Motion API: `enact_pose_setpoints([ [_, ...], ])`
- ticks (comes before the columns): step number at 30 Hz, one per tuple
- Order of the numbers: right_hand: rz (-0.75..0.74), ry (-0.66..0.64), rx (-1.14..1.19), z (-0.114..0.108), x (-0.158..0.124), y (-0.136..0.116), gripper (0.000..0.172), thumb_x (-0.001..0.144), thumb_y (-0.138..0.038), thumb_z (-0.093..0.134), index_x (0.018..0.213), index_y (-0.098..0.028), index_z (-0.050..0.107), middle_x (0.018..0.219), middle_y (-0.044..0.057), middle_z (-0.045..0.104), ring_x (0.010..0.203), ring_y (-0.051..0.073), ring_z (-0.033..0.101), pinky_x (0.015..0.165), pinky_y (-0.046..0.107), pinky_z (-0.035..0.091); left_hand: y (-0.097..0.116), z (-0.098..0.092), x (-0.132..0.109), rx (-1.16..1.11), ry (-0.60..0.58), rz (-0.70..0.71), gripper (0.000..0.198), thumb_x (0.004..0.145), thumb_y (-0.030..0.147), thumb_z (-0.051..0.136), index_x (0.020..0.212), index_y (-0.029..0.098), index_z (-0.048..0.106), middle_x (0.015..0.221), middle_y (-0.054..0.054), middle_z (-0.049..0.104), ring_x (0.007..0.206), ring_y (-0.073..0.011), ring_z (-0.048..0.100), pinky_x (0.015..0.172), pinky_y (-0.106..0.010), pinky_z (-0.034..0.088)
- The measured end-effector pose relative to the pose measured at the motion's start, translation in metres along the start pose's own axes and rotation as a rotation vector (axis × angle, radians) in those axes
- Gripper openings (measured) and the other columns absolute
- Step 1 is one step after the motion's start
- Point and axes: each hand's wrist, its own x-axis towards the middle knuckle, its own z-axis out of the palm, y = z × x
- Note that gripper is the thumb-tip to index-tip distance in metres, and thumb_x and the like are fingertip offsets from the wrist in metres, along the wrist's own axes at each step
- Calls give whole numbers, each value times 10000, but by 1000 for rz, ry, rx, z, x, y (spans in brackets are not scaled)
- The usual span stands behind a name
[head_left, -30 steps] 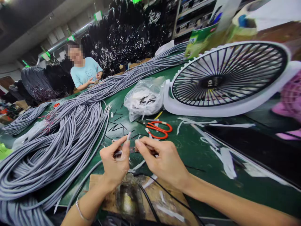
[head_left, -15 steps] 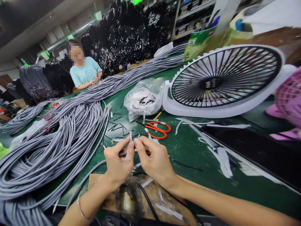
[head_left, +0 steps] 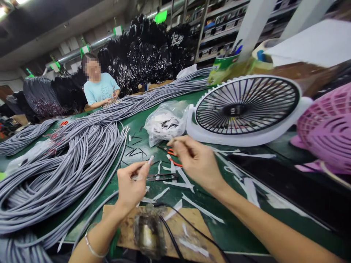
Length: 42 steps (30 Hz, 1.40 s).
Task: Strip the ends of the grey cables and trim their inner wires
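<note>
My left hand (head_left: 133,184) pinches the end of a grey cable (head_left: 104,201), and a short white tip (head_left: 151,159) sticks up past the thumb. To its right, my right hand (head_left: 201,162) is raised over the table with fingers curled and thumb against them; what it holds, if anything, is too small to name. It partly covers orange-handled scissors (head_left: 175,161). Dark metal cutters (head_left: 164,177) lie between the hands. White strips (head_left: 179,184) are scattered around them, and short black pieces (head_left: 131,150) lie behind my left hand.
Coiled grey cables (head_left: 65,175) fill the left. A plastic bag (head_left: 166,122), a white fan (head_left: 238,138) and a pink fan (head_left: 326,124) stand behind and right. A wooden board (head_left: 192,219) with a metal-and-glass device (head_left: 149,233) is in front. A person (head_left: 101,89) sits across the table.
My right hand has parted from my left and moved right and up, over the scissors. My left hand has shifted slightly down and left. The cutters and more white strips now show.
</note>
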Motion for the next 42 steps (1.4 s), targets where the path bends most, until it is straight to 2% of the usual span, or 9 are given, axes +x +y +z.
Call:
enact_pose_setpoints([
  [5, -407, -55, -90, 8, -14, -10, 150, 832, -224, 542, 928, -173, 645, 650, 9, 614, 488, 84, 481, 493, 193, 397, 5, -7, 9, -67, -117, -47, 330, 789, 333, 502, 719, 94, 718, 544, -33, 637, 429, -79, 464, 430, -183, 350],
  [9, -514, -41, -171, 6, -16, -5, 166, 816, -109, 512, 784, -144, 671, 561, 6, 612, 453, 76, 497, 465, 184, 373, 3, -7, 8, 24, -188, 11, 321, 792, 314, 504, 644, 103, 696, 553, -42, 655, 461, -100, 511, 452, -188, 385],
  [13, -371, -180, -115, 2, -17, -5, 183, 789, -115, 498, 688, -135, 650, 590, 20, 638, 485, 87, 522, 498, 197, 382, -4, -6, 8, 245, -226, 241, 243, 800, 242, 514, 669, 134, 688, 578, -42, 666, 483, -109, 547, 484, -192, 410],
  [17, 21, -418, 77, 2, -15, -6, 172, 729, -182, 506, 582, -147, 590, 454, -27, 500, 397, 67, 374, 411, 204, 277, -7, -10, 10, 358, -278, 458, 213, 812, 176, 497, 732, 152, 693, 597, -44, 660, 489, -103, 548, 501, -195, 405],
  [24, 552, -585, 532, 13, -11, -6, 332, 562, -450, 637, 560, -141, 516, 428, -66, 381, 421, 41, 269, 411, 195, 175, -10, -17, 15, 278, -424, 502, 250, 836, 236, 492, 721, 155, 699, 486, -18, 569, 421, -93, 446, 446, -212, 325],
  [29, 550, -476, 564, 19, -17, -8, 336, 593, -476, 589, 580, -152, 500, 450, -80, 329, 409, 34, 203, 392, 197, 140, -7, -6, 9, 136, -222, 398, 245, 820, 254, 519, 684, 141, 689, 498, -19, 604, 416, -87, 475, 437, -192, 358],
  [34, 307, -191, 306, 22, -31, -16, 219, 729, -349, 509, 643, -152, 548, 475, -35, 430, 393, 60, 302, 383, 207, 238, -9, 9, 4, 227, 45, 210, 214, 806, 216, 519, 708, 115, 681, 600, -52, 676, 465, -109, 558, 475, -192, 421],
  [38, 60, -116, 128, 20, -31, -15, 176, 755, -228, 472, 617, -165, 559, 560, 23, 565, 453, 92, 439, 439, 214, 333, -16, 6, 7, 365, -145, 349, 224, 818, 185, 482, 746, 132, 688, 647, -68, 692, 526, -128, 597, 529, -206, 437],
  [42, 213, -219, 126, 19, -21, -5, 160, 719, -251, 501, 586, -167, 530, 451, -33, 440, 396, 77, 350, 393, 204, 268, -16, -4, 10, 274, -338, 469, 267, 829, 246, 487, 698, 127, 687, 501, -37, 616, 421, -101, 500, 466, -204, 376],
])
